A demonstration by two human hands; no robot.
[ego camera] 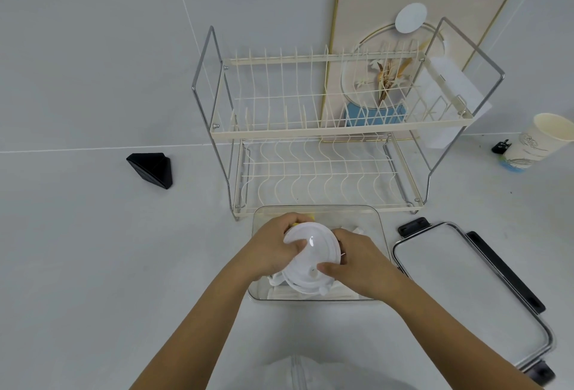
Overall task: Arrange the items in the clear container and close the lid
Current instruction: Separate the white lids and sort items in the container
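A clear rectangular container (377,222) stands on the white counter in front of the dish rack. Both hands hold a round white plastic lid-like item (306,260) over its open top. My left hand (273,243) grips the item's left and top edge. My right hand (357,260) pinches its right side. Something yellow (296,224) peeks out behind the left hand. White flat pieces (310,293) lie in the container's bottom, partly hidden. The container's lid (459,284), clear with black latches, lies flat to the right.
A two-tier cream wire dish rack (326,128) stands just behind the container. A black triangular object (152,169) sits to the left. A paper cup (534,144) and a small black clip (500,146) are at the far right. A gold-rimmed board (435,1) leans on the wall.
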